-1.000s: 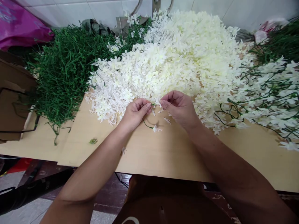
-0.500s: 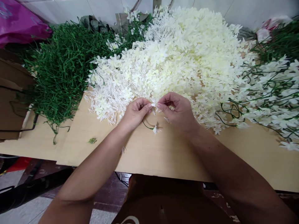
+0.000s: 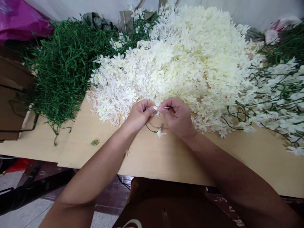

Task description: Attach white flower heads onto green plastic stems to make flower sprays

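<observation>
My left hand (image 3: 142, 113) pinches a green stem (image 3: 150, 129), which hangs below the fingers and ends in a small white flower (image 3: 160, 132). Between my two hands is another white flower (image 3: 156, 107), held at the fingertips. My right hand (image 3: 177, 116) is closed on that flower, with a thin white piece sticking out between its fingers. The fingertips of both hands nearly meet, and they hide where flower and stem join. Just beyond the hands lies a big heap of white flowers (image 3: 180, 66).
Green stems (image 3: 64, 69) are piled at the left beside a cardboard box (image 3: 14, 104). White flowers on green stems (image 3: 282, 101) lie at the right. A small green scrap (image 3: 94, 142) rests on the tabletop (image 3: 152, 161). A purple bag (image 3: 23, 22) is at the upper left.
My right hand has shifted slightly left and down, its fingers more closed around the flower. My left hand has barely moved. The view has moved slightly.
</observation>
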A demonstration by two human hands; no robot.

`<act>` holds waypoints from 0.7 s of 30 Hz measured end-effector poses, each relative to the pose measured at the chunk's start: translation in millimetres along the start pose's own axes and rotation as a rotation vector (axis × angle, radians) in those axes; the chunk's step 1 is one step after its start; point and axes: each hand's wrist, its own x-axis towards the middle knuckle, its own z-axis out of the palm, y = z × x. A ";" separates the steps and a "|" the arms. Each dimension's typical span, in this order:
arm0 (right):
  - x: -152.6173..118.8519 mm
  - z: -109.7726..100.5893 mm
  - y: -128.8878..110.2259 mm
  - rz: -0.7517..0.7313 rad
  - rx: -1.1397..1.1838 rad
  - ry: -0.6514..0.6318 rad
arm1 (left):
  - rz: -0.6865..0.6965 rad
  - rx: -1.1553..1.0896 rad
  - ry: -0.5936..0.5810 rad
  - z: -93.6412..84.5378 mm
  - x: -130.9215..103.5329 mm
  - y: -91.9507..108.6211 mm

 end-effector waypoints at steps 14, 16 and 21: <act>-7.6 11.8 6.4 0.040 0.035 -0.059 | -0.019 -0.016 -0.027 -2.2 0.5 2.5; -8.1 11.7 5.6 0.069 0.085 -0.068 | -0.026 -0.003 -0.035 -3.8 1.4 2.1; -1.4 3.1 4.0 0.169 0.180 -0.027 | -0.011 -0.021 -0.078 -7.1 2.3 0.7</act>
